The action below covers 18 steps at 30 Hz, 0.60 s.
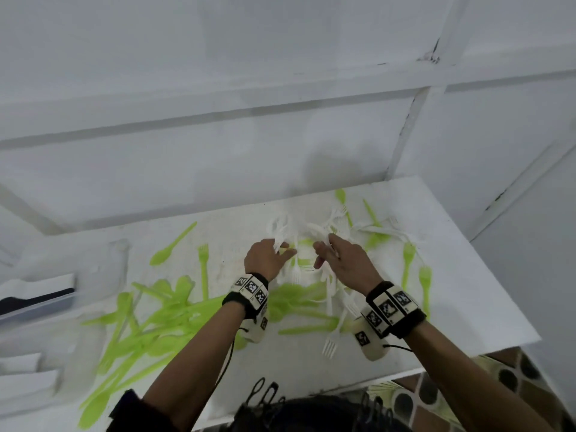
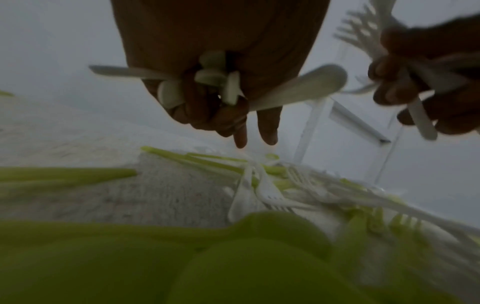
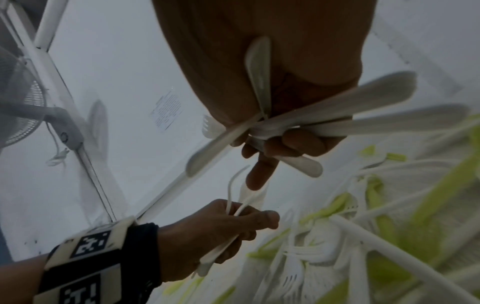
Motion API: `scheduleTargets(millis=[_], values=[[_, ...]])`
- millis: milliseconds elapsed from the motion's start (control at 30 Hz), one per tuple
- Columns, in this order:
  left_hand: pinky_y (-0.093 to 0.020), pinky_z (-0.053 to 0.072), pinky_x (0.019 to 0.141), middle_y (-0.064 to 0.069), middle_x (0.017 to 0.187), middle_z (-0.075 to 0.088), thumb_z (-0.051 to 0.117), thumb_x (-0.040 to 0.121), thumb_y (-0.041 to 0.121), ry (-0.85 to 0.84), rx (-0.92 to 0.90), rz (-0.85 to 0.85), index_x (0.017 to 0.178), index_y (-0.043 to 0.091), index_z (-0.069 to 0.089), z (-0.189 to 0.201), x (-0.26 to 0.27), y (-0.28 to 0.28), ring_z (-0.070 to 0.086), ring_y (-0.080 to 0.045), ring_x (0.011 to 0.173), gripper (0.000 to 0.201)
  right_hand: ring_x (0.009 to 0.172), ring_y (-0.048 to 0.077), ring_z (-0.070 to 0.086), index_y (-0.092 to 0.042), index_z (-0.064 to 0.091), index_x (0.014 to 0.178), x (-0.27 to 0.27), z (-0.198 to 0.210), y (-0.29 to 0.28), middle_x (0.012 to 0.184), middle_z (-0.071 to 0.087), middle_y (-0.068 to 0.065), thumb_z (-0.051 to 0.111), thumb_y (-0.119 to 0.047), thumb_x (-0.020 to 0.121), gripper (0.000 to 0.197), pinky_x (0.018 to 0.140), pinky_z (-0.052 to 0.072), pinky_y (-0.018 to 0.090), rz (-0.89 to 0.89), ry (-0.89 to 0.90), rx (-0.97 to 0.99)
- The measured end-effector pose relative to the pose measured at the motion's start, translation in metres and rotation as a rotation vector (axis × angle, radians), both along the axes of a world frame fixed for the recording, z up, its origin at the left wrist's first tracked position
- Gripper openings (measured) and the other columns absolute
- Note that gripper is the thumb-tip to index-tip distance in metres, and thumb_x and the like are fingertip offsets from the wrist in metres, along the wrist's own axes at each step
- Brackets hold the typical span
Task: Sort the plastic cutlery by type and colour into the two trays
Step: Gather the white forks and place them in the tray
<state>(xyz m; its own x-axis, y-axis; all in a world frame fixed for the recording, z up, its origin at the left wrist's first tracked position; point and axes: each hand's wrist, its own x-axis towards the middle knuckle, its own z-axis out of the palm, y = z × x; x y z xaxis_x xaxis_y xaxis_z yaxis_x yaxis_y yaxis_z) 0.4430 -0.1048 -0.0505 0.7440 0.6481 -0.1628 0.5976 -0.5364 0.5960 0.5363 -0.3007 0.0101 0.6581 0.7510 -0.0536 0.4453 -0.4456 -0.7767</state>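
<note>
A: Over the white table [image 1: 452, 291], what are your hands doing?

B: Your left hand [image 1: 265, 260] is curled round a bunch of white cutlery [image 2: 298, 86]. Your right hand [image 1: 346, 260] grips another white bunch [image 3: 363, 107], with forks in it.

A: Where is everything else?

B: Green spoons and forks [image 1: 162, 325] lie in a heap near your left arm. White forks [image 1: 332, 341] lie mixed with green ones under your wrists. One white tray [image 1: 34, 304] sits at the left edge.
</note>
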Motion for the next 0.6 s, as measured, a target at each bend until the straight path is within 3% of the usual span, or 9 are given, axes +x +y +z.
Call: scheduleTargets(millis=[67,167,333,400,500,600], values=[[-0.032,0.044,0.069,0.004,0.080,0.060,0.068,0.079,0.071,0.071,0.111,0.000,0.080,0.021,0.058,0.002,0.011,-0.009,0.055,-0.019,0.076,0.052,0.066,-0.003,0.057,-0.013,0.052,0.083,0.003,0.001,-0.007,0.082,0.075,-0.018,0.046,-0.052,0.104,0.045,0.061,0.038,0.013,-0.035,0.010,0.017],[-0.032,0.046,0.071,0.001,0.089,0.065,0.066,0.081,0.068,0.164,0.223,-0.038,0.084,0.022,0.062,0.003,0.021,-0.014,0.064,-0.023,0.085,0.046,0.062,-0.001,0.056,-0.011,0.060,0.086,0.007,-0.001,-0.014,0.084,0.075,-0.020,0.048,-0.052,0.103,0.046,0.060,0.038,0.013,-0.086,0.036,0.055],[-0.032,0.049,0.074,-0.003,0.097,0.068,0.064,0.085,0.052,0.275,0.319,-0.089,0.092,0.017,0.065,0.003,0.020,-0.017,0.067,-0.028,0.092,0.036,0.075,-0.003,0.059,-0.015,0.066,0.084,0.011,-0.007,-0.013,0.084,0.074,-0.022,0.049,-0.048,0.104,0.042,0.066,0.038,0.011,-0.122,0.079,0.094],[-0.032,0.049,0.072,-0.005,0.097,0.068,0.062,0.086,0.045,0.296,0.324,-0.084,0.095,0.014,0.065,0.005,0.019,-0.018,0.067,-0.029,0.091,0.032,0.077,0.000,0.061,-0.017,0.061,0.084,0.012,-0.010,-0.009,0.083,0.076,-0.018,0.048,-0.047,0.105,0.039,0.067,0.042,0.015,-0.113,0.115,0.114],[-0.032,0.046,0.070,-0.008,0.098,0.067,0.060,0.089,0.042,0.285,0.301,-0.052,0.094,0.012,0.064,0.011,0.018,-0.018,0.066,-0.031,0.092,0.031,0.082,0.023,0.064,-0.010,0.061,0.094,0.016,-0.014,0.000,0.077,0.076,-0.010,0.048,-0.046,0.105,0.039,0.074,0.046,0.027,-0.137,0.182,0.158],[-0.032,0.046,0.067,-0.010,0.095,0.067,0.059,0.089,0.039,0.232,0.255,0.011,0.085,0.013,0.059,0.018,0.012,-0.015,0.065,-0.033,0.090,0.026,0.073,0.019,0.066,-0.010,0.063,0.098,0.017,-0.018,0.007,0.076,0.076,-0.002,0.052,-0.038,0.105,0.031,0.075,0.052,0.034,-0.167,0.263,0.190]])
